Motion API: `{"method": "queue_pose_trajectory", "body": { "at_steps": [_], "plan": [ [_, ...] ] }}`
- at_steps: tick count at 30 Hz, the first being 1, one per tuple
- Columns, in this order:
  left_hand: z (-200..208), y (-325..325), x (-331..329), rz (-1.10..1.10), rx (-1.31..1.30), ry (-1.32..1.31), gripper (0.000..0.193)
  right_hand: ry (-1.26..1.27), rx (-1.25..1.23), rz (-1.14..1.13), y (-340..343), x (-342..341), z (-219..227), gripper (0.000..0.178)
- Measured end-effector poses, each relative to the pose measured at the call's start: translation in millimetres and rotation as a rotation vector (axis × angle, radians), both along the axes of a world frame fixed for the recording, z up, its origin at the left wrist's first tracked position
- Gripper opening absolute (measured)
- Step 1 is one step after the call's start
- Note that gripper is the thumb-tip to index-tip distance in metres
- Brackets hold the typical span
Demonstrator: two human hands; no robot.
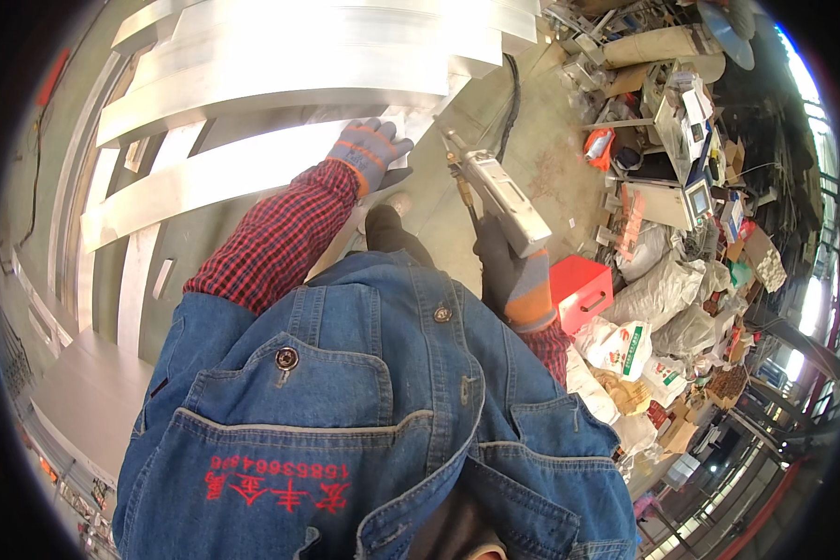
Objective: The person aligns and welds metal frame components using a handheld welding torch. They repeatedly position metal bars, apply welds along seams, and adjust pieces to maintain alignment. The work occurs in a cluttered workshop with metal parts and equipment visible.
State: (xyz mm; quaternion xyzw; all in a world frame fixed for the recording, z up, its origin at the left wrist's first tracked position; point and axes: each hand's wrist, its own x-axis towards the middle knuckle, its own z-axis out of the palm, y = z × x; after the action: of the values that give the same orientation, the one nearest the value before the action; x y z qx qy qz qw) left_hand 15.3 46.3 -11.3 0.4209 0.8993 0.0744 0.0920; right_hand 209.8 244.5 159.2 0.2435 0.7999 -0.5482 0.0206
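My left hand [369, 149], in a grey and orange work glove, lies on the right end of a long pale metal bar [205, 179]. Its fingers are spread over the metal and its thumb stands apart. To the right, my gloved right hand [518, 275] is closed around a handheld tool [504, 191] with a boxy grey metal body and a narrow nozzle. A brass-coloured fitting shows along the tool's side. The nozzle points up and left, toward the end of the bar, apart from it. The gripping fingers are partly hidden by the tool.
Wide, shiny metal beams [280, 79] lie beyond the bar, with narrower cross pieces under it. A black cable [511, 107] runs over the floor. A red box [581, 291] stands right of my right hand. Heaped bags [658, 285], cartons and scrap fill the right side.
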Motion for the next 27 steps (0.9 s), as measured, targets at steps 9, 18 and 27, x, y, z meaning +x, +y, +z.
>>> {"method": "queue_pose_trajectory", "body": {
  "at_steps": [9,18,27],
  "plan": [
    [-3,1,-3,-0.016,0.006,-0.044,0.05,-0.146,-0.037,0.007,-9,-26,-22,0.043],
    [-5,2,-4,-0.031,-0.03,-0.047,0.048,-0.173,-0.12,-0.008,1,-40,-45,0.046],
    [-2,5,-6,-0.02,-0.041,-0.109,0.052,-0.127,-0.004,0.049,6,-46,-62,0.06]
  ]
}}
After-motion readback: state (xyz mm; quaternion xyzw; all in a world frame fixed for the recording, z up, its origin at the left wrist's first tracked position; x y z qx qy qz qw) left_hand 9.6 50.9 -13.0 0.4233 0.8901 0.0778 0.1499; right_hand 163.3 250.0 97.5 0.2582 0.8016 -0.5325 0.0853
